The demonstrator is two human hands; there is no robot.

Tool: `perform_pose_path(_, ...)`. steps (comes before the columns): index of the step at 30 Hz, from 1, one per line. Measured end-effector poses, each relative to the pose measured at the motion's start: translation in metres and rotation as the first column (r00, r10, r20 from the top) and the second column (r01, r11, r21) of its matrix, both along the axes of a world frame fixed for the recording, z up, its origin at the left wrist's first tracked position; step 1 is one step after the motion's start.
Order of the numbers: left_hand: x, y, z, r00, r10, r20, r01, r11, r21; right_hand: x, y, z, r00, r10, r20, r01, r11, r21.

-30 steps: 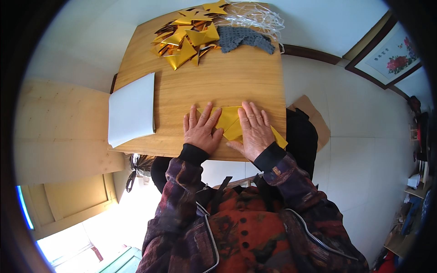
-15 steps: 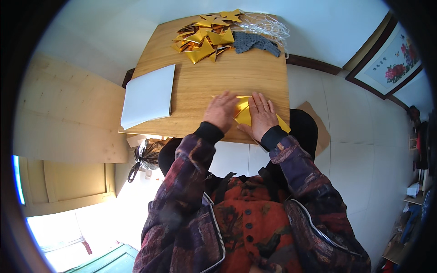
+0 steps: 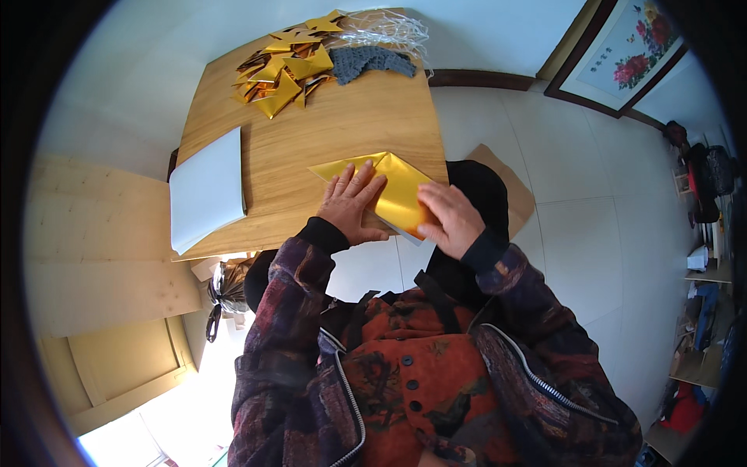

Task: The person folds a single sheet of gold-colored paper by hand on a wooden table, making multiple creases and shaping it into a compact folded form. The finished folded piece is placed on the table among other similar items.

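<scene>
A folded sheet of shiny gold foil paper (image 3: 398,185) lies at the table's near right edge, a strip of its pale underside showing below. My left hand (image 3: 348,204) rests flat on its left part, fingers spread. At the sheet's right end, my right hand (image 3: 454,219) has its fingers bent over the edge and its thumb below, pinching the paper. Toward the far side of the table sits a heap of folded gold paper pieces (image 3: 280,93). On the left lies a stack of white-backed sheets (image 3: 207,187).
The wooden table (image 3: 311,117) ends close to my lap. A grey knitted cloth (image 3: 372,64) and a tangle of clear plastic strips (image 3: 385,31) lie beside the gold heap. A black bag (image 3: 226,289) stands below the left corner; brown cardboard (image 3: 517,187) lies on the floor at right.
My right hand has gone from lying flat on the gold paper to gripping its right end. The left hand now presses flat on its left part. The whole view has shifted.
</scene>
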State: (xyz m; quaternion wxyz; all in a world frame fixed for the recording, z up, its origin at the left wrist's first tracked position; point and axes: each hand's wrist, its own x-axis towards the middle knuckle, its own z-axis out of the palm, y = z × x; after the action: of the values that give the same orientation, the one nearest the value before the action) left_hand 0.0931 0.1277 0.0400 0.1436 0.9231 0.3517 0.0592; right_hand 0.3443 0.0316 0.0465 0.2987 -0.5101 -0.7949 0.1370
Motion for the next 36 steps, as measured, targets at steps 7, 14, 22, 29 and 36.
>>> perform_pose_path(7,0.011,-0.011,0.016,0.986,-0.038,-0.16,0.032,0.999,-0.039,-0.007,-0.023,-0.01,0.941,0.015,0.337,0.023,0.994,-0.108)
perform_pose_path(14,0.013,-0.016,0.014,0.995,-0.001,-0.1,0.0,1.0,-0.011,-0.012,-0.018,-0.024,0.975,-0.092,0.201,0.079,0.994,0.071)
perform_pose_path(22,0.016,-0.019,0.005,0.99,0.068,0.126,-0.066,0.998,-0.019,-0.011,-0.014,-0.014,0.987,-0.115,0.11,0.119,0.993,-0.026)
perform_pose_path(29,0.011,-0.015,-0.007,0.92,0.112,0.375,-0.074,0.991,-0.115,-0.011,-0.015,-0.011,0.988,-0.134,0.07,0.14,0.987,-0.077)
perform_pose_path(36,0.011,-0.012,-0.004,0.906,0.167,0.39,-0.084,0.972,-0.221,0.005,-0.009,-0.01,0.957,-0.256,-0.137,0.243,0.964,-0.103)
